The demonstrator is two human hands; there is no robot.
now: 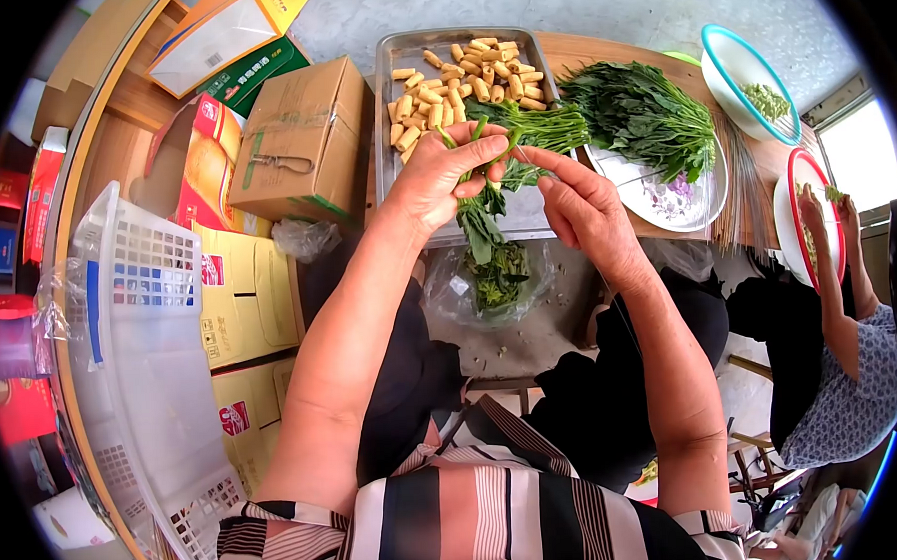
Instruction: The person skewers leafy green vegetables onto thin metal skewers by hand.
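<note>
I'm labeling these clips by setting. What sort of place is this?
Probably a small shop's back room or a home workspace used for food preparation: a metal tray of short, tan cut pieces, bunches of leafy greens on the table, and stacked product cartons at the left.

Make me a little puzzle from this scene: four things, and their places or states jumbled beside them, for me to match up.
1. Left hand
2. Short yellow pieces
3. Plastic crate
4. Red-rimmed bowl

A. Beside the yellow boxes
B. At the other person's hands
C. Holding green stems
D. Heaped in the metal tray

Pairs: 1-C, 2-D, 3-A, 4-B
</note>
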